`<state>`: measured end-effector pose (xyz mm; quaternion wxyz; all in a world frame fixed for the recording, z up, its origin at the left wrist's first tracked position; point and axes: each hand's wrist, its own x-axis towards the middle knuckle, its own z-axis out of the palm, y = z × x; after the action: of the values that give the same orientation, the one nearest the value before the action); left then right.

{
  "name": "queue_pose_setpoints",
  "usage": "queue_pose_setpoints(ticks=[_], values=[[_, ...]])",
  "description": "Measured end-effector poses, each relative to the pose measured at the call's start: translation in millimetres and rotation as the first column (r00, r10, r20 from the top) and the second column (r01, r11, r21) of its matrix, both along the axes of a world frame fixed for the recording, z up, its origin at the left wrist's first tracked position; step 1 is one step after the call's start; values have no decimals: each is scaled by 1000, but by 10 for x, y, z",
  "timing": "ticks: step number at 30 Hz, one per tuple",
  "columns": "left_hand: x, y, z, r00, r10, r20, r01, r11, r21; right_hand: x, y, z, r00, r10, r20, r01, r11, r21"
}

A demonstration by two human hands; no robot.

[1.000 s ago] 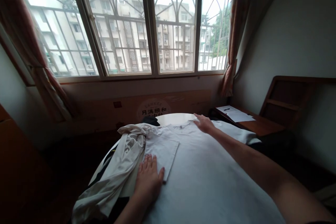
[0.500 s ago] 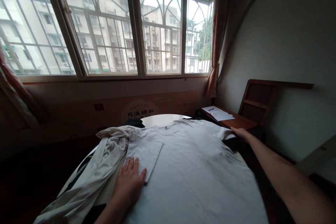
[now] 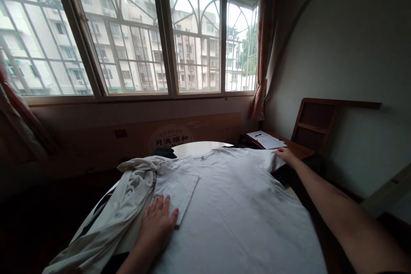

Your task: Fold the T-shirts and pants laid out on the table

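A white T-shirt [image 3: 237, 209] lies spread over a round white table [image 3: 199, 149], its neckline toward the window. Its left part is turned inward, with the sleeve [image 3: 178, 184] lying flat on the body. My left hand [image 3: 159, 218] rests on that folded part, fingers stretched out and flat. Over at the far right, my right hand [image 3: 287, 156] pinches the edge of the other sleeve [image 3: 269, 158] between thumb and fingers. Crumpled beige cloth [image 3: 128, 197] lies along the left side, beside my left hand.
Dark cloth [image 3: 163, 152] shows at the table's far left edge. Papers [image 3: 266, 140] with a pen lie on a brown wooden side table [image 3: 297, 149] at right, by a wooden chair back [image 3: 316, 122]. A printed cardboard panel [image 3: 208, 126] stands under the barred window.
My right hand has shifted slightly left and up with the sleeve edge, which now looks more lifted and drawn inward. My left hand stays flat in place.
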<state>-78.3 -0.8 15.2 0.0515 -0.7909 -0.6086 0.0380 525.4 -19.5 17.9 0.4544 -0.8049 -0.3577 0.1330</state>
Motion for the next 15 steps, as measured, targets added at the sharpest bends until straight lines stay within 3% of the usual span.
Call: queue_pose_setpoints(ticks=[10, 15], values=[[-9, 11, -29, 998, -29, 54, 26, 998, 51, -48, -158, 84, 966, -43, -257, -6, 983, -185], [-27, 33, -83, 995, -38, 97, 30, 997, 75, -108, -181, 143, 977, 55, -208, -74, 994, -83]])
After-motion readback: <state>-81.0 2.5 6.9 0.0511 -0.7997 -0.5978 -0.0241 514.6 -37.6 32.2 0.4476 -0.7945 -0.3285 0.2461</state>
